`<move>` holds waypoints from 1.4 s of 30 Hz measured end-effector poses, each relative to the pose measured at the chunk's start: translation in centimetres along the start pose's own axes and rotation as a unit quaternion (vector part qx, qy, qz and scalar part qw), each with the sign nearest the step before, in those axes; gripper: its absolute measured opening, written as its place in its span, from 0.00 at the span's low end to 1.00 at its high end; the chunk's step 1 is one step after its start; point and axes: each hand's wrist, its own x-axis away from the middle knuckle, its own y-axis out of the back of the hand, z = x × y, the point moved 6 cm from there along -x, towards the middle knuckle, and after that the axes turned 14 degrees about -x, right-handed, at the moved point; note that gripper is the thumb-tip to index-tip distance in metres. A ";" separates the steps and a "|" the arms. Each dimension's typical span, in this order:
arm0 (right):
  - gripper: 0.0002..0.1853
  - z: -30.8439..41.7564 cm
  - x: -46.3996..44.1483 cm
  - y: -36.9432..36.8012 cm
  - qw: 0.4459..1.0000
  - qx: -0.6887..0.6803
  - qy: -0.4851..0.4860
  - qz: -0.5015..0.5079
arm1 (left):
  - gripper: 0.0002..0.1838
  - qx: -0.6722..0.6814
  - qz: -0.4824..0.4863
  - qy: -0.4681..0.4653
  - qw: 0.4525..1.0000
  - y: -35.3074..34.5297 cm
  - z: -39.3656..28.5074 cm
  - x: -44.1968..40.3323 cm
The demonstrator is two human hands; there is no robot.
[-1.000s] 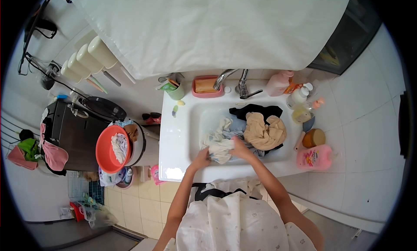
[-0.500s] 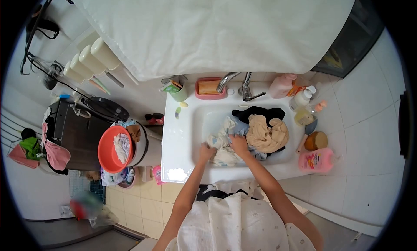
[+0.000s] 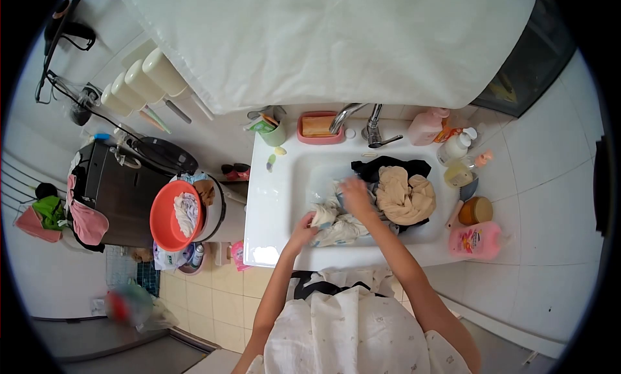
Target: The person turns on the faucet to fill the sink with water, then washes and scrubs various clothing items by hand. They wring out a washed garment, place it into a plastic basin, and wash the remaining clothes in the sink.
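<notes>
A white patterned garment (image 3: 343, 230) lies bunched in the left part of the white sink (image 3: 265, 238). My left hand (image 3: 302, 233) is closed on the left end of this garment, at the basin's near left side. Over the upper part of the same cloth is my right hand (image 3: 356, 195), blurred, its fingers pointing toward the back; whether they grip anything is unclear. To its right sit a balled-up beige garment (image 3: 406, 196) and a black garment (image 3: 414, 167) behind it. Some light blue cloth shows only in part beneath my right hand and forearm.
A chrome faucet (image 3: 373, 131) stands at the sink's back, beside a pink soap dish (image 3: 320, 140) and a green cup (image 3: 274, 136). Bottles, including a pink jug (image 3: 475, 240), line the right rim. A red basin (image 3: 169, 235) with clothes is to the left.
My right hand has lifted and moved toward the back, away from the near cloth. The left end of the white garment is now raised and bunched at my left hand. The view has shifted slightly.
</notes>
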 end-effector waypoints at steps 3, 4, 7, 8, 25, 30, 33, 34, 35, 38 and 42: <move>0.19 4.1 1.3 -1.1 0.957 -0.204 0.141 0.148 | 0.22 -0.051 0.045 -0.053 0.996 -1.6 0.6 0.4; 0.19 4.3 2.1 -1.9 0.931 -0.264 0.087 0.237 | 0.21 -0.132 0.035 -0.068 0.988 -2.0 0.8 0.6; 0.21 3.9 3.9 -3.0 0.896 -0.323 0.012 0.305 | 0.19 -0.232 0.030 -0.084 0.969 -2.1 0.9 0.5; 0.21 3.3 4.5 -3.8 0.891 -0.257 -0.016 0.373 | 0.18 -0.270 0.043 -0.085 0.958 -1.8 0.7 0.6; 0.27 0.9 5.3 5.8 0.944 -0.268 -0.026 0.191 | 0.07 -0.176 -0.240 -0.145 0.944 4.8 -3.7 2.8; 0.25 0.6 2.7 7.9 0.846 -0.464 -0.188 0.183 | 0.04 -0.112 -0.253 -0.194 0.941 5.2 -9.8 3.5; 0.24 0.3 0.4 7.9 0.788 -0.557 -0.191 0.180 | 0.04 -0.108 -0.267 -0.217 0.933 5.8 -13.8 4.4; 0.19 1.2 -0.8 10.1 0.807 -0.519 -0.203 0.196 | 0.04 -0.072 -0.277 -0.236 0.929 6.2 -14.6 4.4; 0.19 1.5 -1.6 10.7 0.807 -0.519 -0.201 0.196 | 0.04 -0.037 -0.287 -0.255 0.923 6.5 -15.4 4.6; 0.14 2.4 -3.5 13.3 0.773 -0.610 -0.143 0.100 | 0.04 -0.003 -0.280 -0.279 0.919 6.7 -18.4 5.8; 0.14 2.5 -3.4 14.1 0.804 -0.569 -0.121 0.121 | 0.05 0.021 -0.252 -0.275 0.928 6.3 -19.7 6.7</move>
